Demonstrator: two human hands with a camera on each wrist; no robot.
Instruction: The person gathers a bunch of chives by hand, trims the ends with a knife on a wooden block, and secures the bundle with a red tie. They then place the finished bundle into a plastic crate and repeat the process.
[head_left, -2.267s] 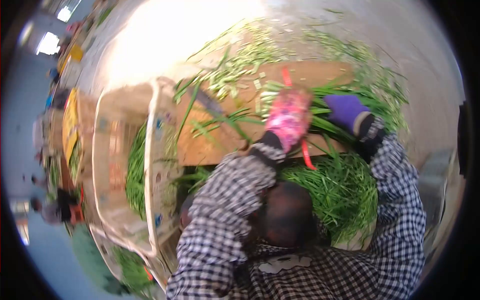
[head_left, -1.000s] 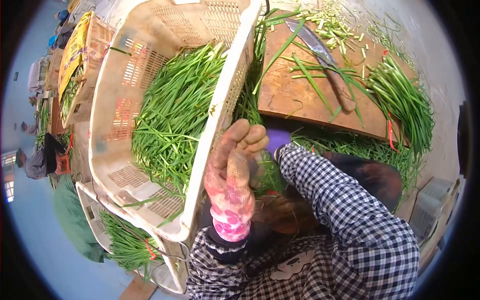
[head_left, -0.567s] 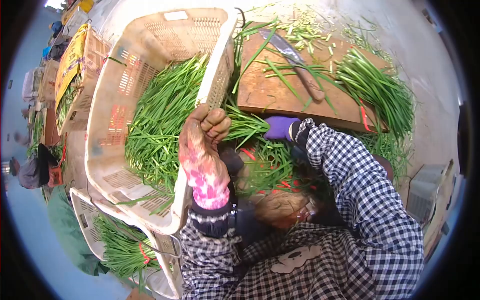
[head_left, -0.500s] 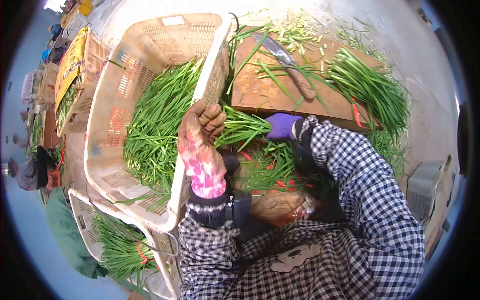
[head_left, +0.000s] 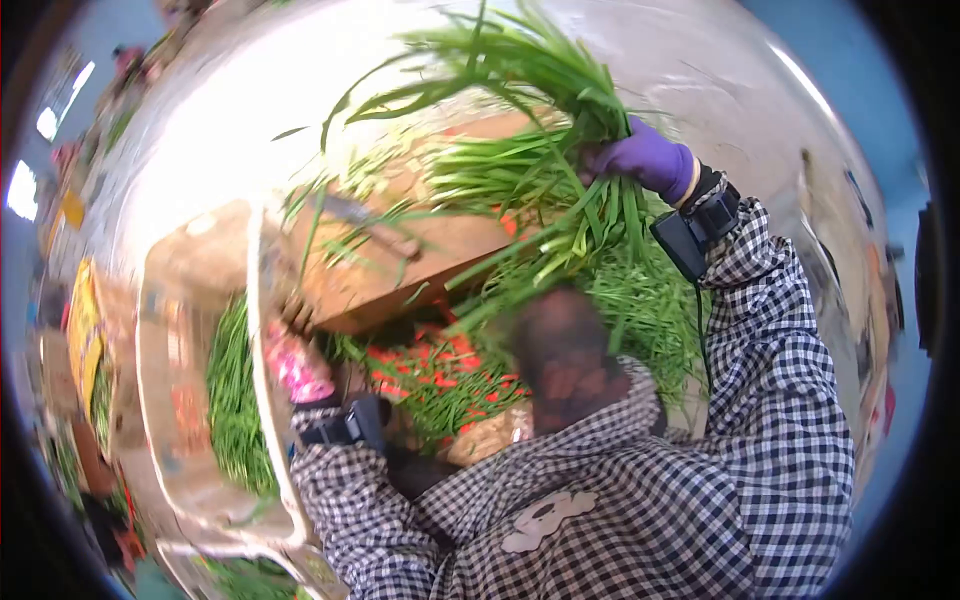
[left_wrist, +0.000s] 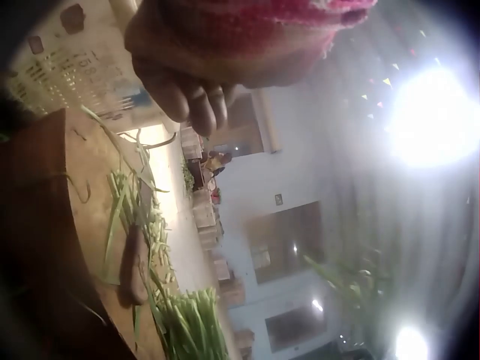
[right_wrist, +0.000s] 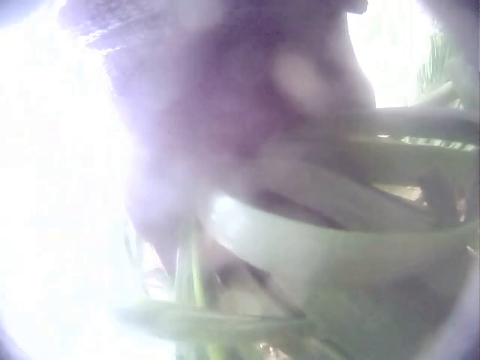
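In the head view my right hand (head_left: 648,160), in a purple glove, is raised at the upper right and grips a bunch of long green stalks (head_left: 590,95), whose ends fan out on both sides of it. The right wrist view shows the purple glove (right_wrist: 240,97) blurred, with leaves (right_wrist: 337,247) across it. My left hand (head_left: 295,360), in a stained pink glove, is beside the crate's rim (head_left: 262,370). Its fingers hang loosely bent with nothing in them in the left wrist view (left_wrist: 202,60).
A wooden board (head_left: 440,265) bears a knife (head_left: 375,232), cut pieces and a bundle of stalks (head_left: 490,170). Greens lie in the large crate (head_left: 165,400). Below the board are red ties (head_left: 440,360) among more greens. A second crate (head_left: 200,552) stands at the lower left.
My right hand has risen from below the board to the upper right, bringing green stalks up. My left hand is farther left in the head view, which has itself shifted.
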